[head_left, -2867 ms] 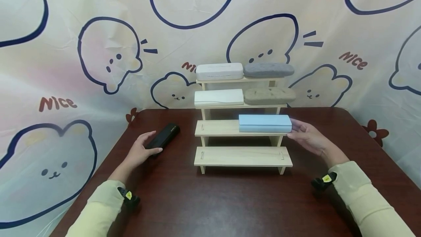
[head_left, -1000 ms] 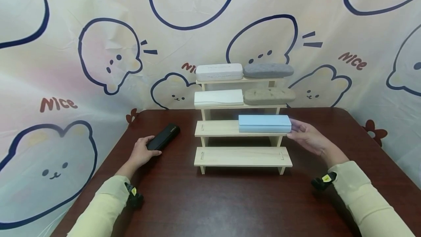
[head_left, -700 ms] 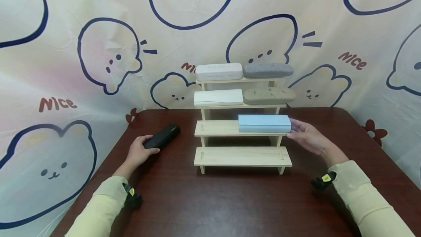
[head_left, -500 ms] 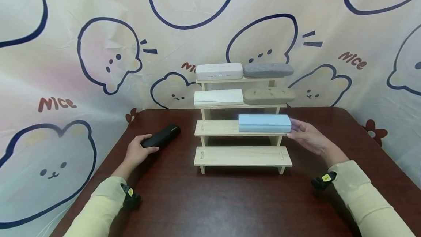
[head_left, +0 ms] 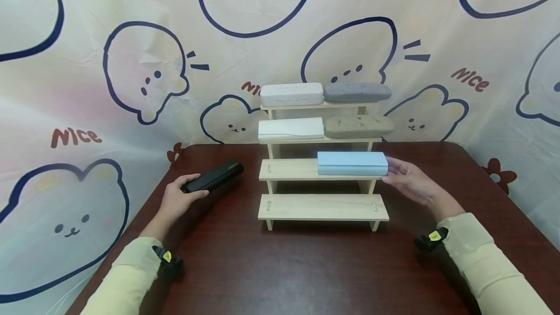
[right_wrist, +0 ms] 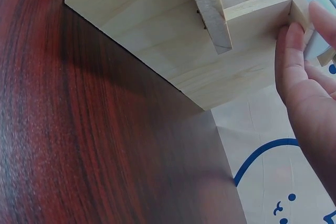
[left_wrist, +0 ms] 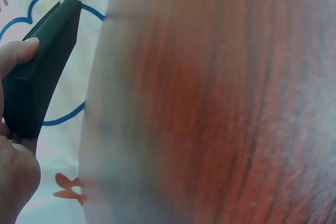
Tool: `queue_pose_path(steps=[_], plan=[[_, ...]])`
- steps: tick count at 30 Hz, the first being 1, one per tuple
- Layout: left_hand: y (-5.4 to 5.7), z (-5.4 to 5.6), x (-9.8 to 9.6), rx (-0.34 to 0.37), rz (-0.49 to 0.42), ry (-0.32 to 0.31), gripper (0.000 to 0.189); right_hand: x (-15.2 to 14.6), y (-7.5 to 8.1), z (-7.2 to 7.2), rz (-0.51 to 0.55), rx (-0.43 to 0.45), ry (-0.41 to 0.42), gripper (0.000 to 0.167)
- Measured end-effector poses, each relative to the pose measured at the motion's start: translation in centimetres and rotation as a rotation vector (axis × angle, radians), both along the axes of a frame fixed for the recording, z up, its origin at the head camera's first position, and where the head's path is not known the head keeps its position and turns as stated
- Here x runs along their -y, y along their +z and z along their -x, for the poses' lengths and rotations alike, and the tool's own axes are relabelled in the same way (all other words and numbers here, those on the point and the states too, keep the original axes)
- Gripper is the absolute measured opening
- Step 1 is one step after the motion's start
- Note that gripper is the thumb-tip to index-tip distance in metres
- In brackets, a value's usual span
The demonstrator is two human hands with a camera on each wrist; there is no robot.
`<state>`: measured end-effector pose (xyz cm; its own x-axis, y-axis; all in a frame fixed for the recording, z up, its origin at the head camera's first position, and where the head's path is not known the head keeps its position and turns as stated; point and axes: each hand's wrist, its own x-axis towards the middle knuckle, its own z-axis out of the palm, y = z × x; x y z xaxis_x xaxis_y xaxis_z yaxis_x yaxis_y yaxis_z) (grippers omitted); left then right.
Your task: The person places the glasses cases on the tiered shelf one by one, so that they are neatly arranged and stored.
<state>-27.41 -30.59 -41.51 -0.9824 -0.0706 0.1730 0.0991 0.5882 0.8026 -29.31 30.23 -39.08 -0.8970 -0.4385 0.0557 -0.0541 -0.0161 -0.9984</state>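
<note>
In the head view my left hand [head_left: 175,201] grips the near end of a black glasses case [head_left: 214,176], thumb on one side and fingers on the other. The left wrist view shows the thumb lying on the black case [left_wrist: 50,69], whose far end points away from the hand. My right hand [head_left: 413,183] holds the right end of a light blue glasses case [head_left: 352,163], which lies on the right half of the stand's second tier from the bottom. In the right wrist view, its fingers [right_wrist: 294,51] reach that case's end beside the wooden side panel.
The four-tier wooden stand [head_left: 323,207] stands on the dark red-brown table [head_left: 280,266]. A white case [head_left: 291,94] and a grey case [head_left: 357,92] sit on top. Below them are another white case [head_left: 290,129] and an olive case [head_left: 358,127]. A printed curtain [head_left: 245,62] hangs behind.
My left hand has closed around the black glasses case and drawn it slightly left; the case has swung to a flatter angle and its far end has risen. The right hand has not moved.
</note>
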Motion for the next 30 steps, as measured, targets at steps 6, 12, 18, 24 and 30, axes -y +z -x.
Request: queue_pose_path(steps=[6, 12, 18, 24, 30], plan=[[0.9, -0.6, 0.2, -0.037, -0.021, -0.016, 0.064, 0.0, 0.1, 0.0, -0.004, -0.008, 0.009, 0.073], [2.0, -1.6, 0.0, -0.024, -0.074, -0.044, 0.066, 0.0, 0.1, -0.1, 0.007, 0.007, -0.004, 0.074], [2.8, -2.3, -0.3, -0.022, -0.117, -0.088, 0.065, 0.1, 0.1, -0.1, 0.020, 0.008, 0.003, 0.075], [3.4, -2.6, -0.5, -0.046, -0.114, -0.114, 0.063, 0.1, -0.1, 0.0, 0.017, 0.006, 0.008, 0.077], [4.2, -2.8, -0.6, -0.053, -0.134, -0.140, 0.061, 0.1, -0.1, 0.1, 0.006, -0.007, 0.012, 0.073]])
